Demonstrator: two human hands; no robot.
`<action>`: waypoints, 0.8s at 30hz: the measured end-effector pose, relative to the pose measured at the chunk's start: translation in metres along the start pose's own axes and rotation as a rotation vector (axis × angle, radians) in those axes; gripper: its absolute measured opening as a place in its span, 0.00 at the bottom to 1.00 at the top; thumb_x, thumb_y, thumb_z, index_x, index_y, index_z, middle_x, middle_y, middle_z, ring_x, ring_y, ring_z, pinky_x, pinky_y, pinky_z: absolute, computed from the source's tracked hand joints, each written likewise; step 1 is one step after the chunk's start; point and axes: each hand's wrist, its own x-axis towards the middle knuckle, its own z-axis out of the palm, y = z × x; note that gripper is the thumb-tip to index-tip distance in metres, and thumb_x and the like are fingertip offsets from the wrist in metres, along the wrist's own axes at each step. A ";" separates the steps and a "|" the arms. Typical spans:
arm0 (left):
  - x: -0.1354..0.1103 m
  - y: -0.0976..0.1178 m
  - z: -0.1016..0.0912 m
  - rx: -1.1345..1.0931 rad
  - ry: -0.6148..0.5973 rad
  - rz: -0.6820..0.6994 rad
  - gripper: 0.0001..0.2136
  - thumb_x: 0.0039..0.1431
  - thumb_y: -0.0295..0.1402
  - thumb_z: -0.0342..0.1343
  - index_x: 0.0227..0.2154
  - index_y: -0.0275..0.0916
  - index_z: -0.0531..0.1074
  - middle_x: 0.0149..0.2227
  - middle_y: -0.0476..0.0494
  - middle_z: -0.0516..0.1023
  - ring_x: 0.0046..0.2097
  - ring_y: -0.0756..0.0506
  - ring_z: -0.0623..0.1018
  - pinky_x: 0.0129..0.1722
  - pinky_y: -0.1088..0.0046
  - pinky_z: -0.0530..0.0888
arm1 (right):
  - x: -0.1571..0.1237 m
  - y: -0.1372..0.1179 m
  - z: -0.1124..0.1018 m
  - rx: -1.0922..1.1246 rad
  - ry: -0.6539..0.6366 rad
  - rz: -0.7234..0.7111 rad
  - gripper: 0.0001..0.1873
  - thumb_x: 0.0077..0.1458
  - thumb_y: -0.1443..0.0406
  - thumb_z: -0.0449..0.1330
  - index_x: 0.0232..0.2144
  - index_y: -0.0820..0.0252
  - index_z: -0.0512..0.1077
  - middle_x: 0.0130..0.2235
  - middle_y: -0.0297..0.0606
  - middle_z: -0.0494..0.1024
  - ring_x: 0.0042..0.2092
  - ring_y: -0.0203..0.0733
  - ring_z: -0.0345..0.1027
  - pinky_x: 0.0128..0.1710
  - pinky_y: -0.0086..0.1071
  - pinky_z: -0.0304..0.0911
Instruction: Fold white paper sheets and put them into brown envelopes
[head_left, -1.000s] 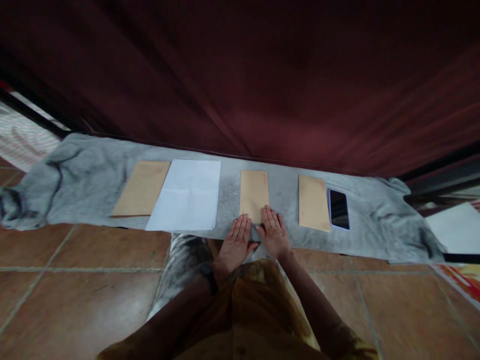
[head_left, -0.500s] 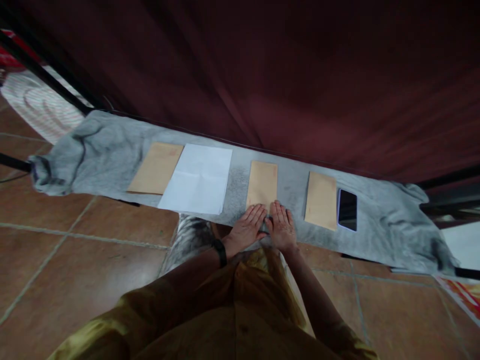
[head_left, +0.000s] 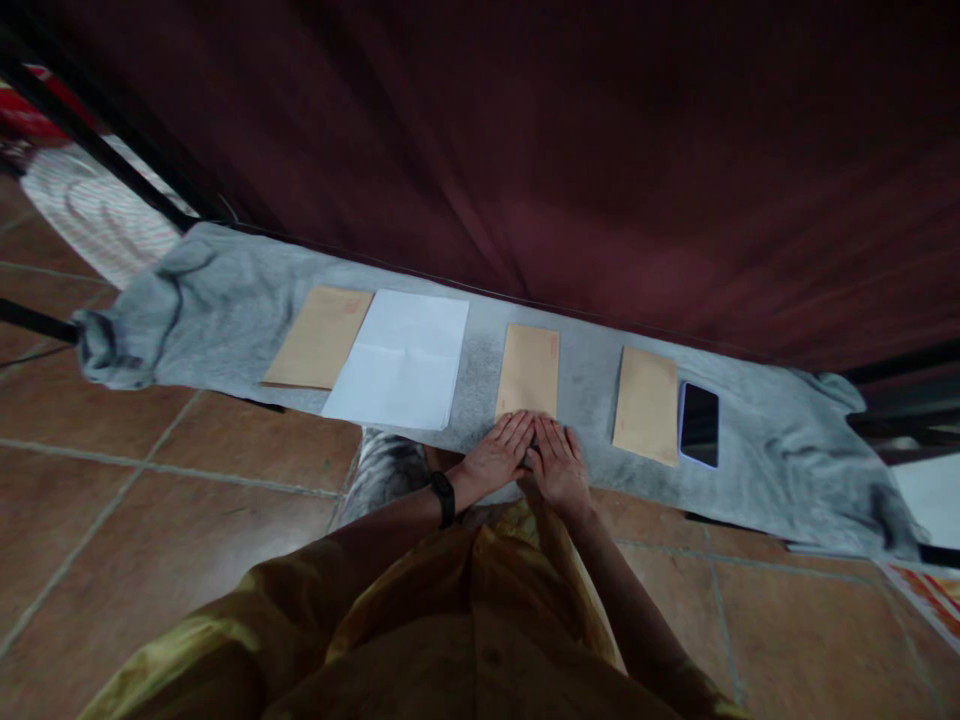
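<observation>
A tan paper envelope [head_left: 529, 370] with small red print lies flat in front of me on the grey cloth [head_left: 585, 385]. My left hand [head_left: 498, 450] rests flat over its near left corner, fingers stretched out. Beside it, my right hand [head_left: 559, 465] lies flat at the near right end, fingers extended and touching the left hand's fingertips. Both hands cover the envelope's near edge. To the left is a stack of white paper sheets [head_left: 405, 360] with a visible crease, touching a tan envelope pile [head_left: 321, 338]. Another tan envelope pile [head_left: 646, 405] lies on the right.
A phone [head_left: 699, 425] with a purple edge lies right of the right-hand envelopes. A dark red curtain [head_left: 480, 150] hangs behind the narrow cloth-covered surface. Black metal bars [head_left: 37, 322] stand at the sides. Tiled floor [head_left: 225, 440] shows below the front edge.
My right hand has shifted slightly left and down, so its fingertips now meet those of my left hand. The view has moved a little; the envelope stays flat.
</observation>
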 end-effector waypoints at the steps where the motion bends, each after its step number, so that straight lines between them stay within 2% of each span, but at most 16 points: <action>1: -0.001 0.000 0.000 -0.007 0.006 0.001 0.41 0.63 0.44 0.59 0.69 0.21 0.52 0.73 0.24 0.48 0.74 0.34 0.49 0.73 0.55 0.51 | -0.001 -0.001 0.001 -0.005 0.000 0.004 0.30 0.72 0.60 0.45 0.71 0.67 0.54 0.70 0.49 0.61 0.72 0.49 0.50 0.71 0.48 0.41; 8: -0.011 -0.005 0.005 -0.044 0.070 -0.059 0.41 0.64 0.48 0.55 0.69 0.22 0.52 0.72 0.21 0.50 0.74 0.33 0.49 0.72 0.52 0.54 | -0.001 -0.005 -0.002 -0.019 -0.012 0.052 0.30 0.71 0.60 0.46 0.70 0.65 0.55 0.70 0.49 0.60 0.71 0.50 0.51 0.71 0.48 0.44; 13: -0.021 -0.013 0.007 -0.046 0.106 -0.121 0.38 0.66 0.47 0.53 0.68 0.22 0.53 0.71 0.20 0.53 0.73 0.33 0.51 0.71 0.52 0.56 | -0.008 -0.004 -0.007 -0.013 0.007 0.097 0.31 0.71 0.60 0.47 0.72 0.63 0.52 0.70 0.49 0.59 0.70 0.51 0.54 0.70 0.50 0.46; 16: -0.025 -0.016 0.009 -0.047 0.113 -0.149 0.38 0.66 0.48 0.52 0.68 0.22 0.54 0.71 0.20 0.55 0.73 0.33 0.53 0.71 0.52 0.57 | -0.012 -0.002 -0.008 0.000 0.028 0.122 0.30 0.71 0.60 0.46 0.71 0.65 0.54 0.70 0.49 0.60 0.70 0.51 0.54 0.70 0.50 0.46; 20: -0.027 -0.017 0.009 -0.046 0.133 -0.169 0.37 0.67 0.48 0.52 0.68 0.22 0.55 0.71 0.21 0.54 0.73 0.33 0.53 0.70 0.52 0.58 | -0.004 -0.001 -0.010 0.058 0.067 0.224 0.27 0.70 0.63 0.46 0.67 0.62 0.61 0.66 0.48 0.68 0.65 0.51 0.61 0.65 0.47 0.55; 24: -0.023 -0.016 0.009 -0.047 0.165 -0.185 0.35 0.68 0.48 0.49 0.66 0.22 0.58 0.70 0.22 0.58 0.72 0.33 0.57 0.69 0.53 0.60 | 0.019 -0.001 -0.014 0.142 0.105 0.390 0.24 0.67 0.66 0.47 0.62 0.64 0.67 0.53 0.51 0.78 0.53 0.52 0.71 0.54 0.43 0.65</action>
